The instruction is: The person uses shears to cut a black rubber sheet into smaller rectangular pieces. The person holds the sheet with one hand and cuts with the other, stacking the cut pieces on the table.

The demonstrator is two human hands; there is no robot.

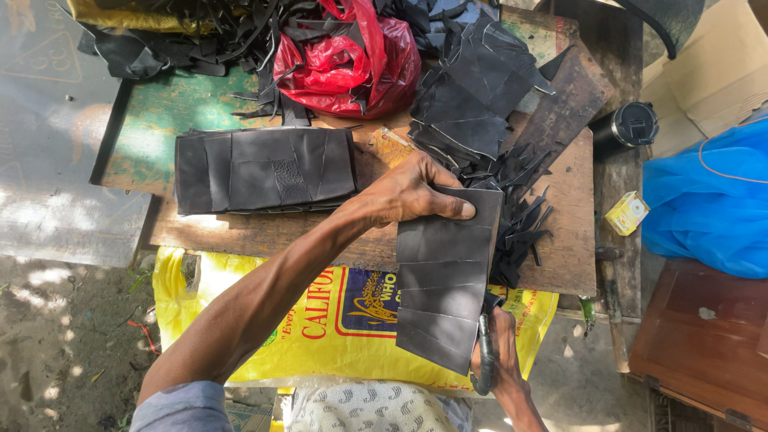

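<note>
Just right of the frame's centre, the left hand [412,192] lies flat on the upper end of a black stitched panel [444,280], fingers spread and thumb stretched along its top edge, pinning it to the wooden bench [264,232]. The panel is made of several dark rectangular pieces joined side by side, and its lower half hangs past the bench edge over a yellow printed sack [320,328]. It looks thin, light and limp, like leather or rubber sheet, and the free end seems to droop, so it likely needs a flat palm near the working edge rather than a pinch at one corner. The surface looks matte and not slippery.

At the bottom of the frame the right hand [500,352] is closed around a dark-handled tool [484,352] at the panel's lower right edge; it may be shears or a knife, but the blade is hidden.

A stack of similar joined panels [264,170] lies at the centre left of the bench. A heap of black offcuts [480,104] sits above the left hand, beside a red plastic bag [352,56]. At the right are a small yellow box [626,213] and a blue plastic sheet [712,200].
</note>
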